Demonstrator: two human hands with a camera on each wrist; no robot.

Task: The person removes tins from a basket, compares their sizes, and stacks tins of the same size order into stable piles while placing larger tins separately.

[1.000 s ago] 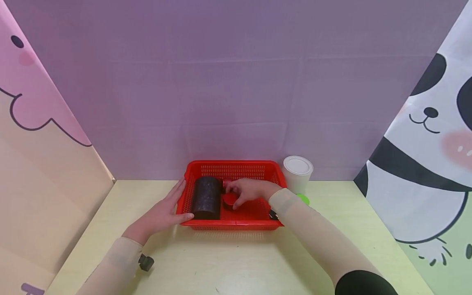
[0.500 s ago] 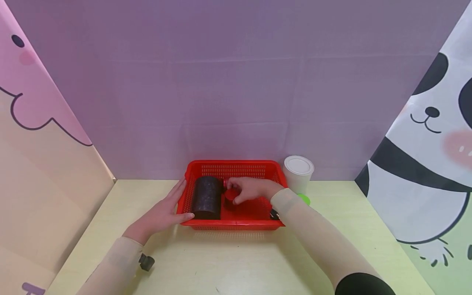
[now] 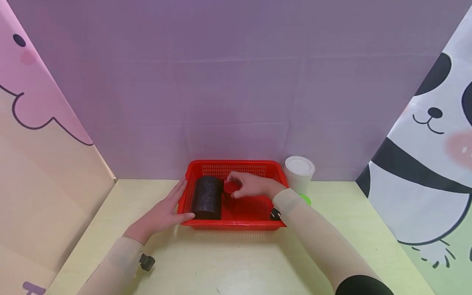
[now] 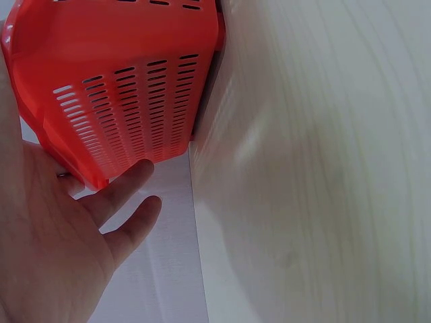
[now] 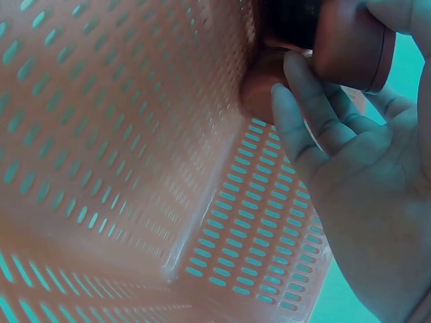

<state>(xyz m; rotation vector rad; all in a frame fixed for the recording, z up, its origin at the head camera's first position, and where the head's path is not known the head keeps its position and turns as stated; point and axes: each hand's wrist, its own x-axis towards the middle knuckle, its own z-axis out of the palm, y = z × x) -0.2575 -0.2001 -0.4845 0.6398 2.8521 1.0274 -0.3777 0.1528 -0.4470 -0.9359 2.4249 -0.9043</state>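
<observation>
A red slotted basket (image 3: pixel 236 223) (image 4: pixel 128 81) (image 5: pixel 135 168) sits at the back of the yellow table. Inside its left half lies a dark cylinder (image 3: pixel 207 197). My right hand (image 3: pixel 248 185) (image 5: pixel 377 202) is inside the basket and pinches a small red round lid-like object (image 3: pixel 231 187) (image 5: pixel 353 44), lifted above the basket floor. A second red round piece (image 5: pixel 259 87) lies under its fingers. My left hand (image 3: pixel 162 213) (image 4: pixel 60 242) rests flat against the basket's left outer wall, thumb along the front rim, fingers straight.
A white lidded cylindrical container (image 3: pixel 298 173) stands just right of the basket, with a green item (image 3: pixel 305 199) at its foot. Purple backdrop behind, printed panels on both sides. The yellow table (image 3: pixel 236 262) stretches toward me in front of the basket.
My right hand has raised the small red round object from the basket floor and moved it back, toward the far wall. The left hand and basket stayed where they were.
</observation>
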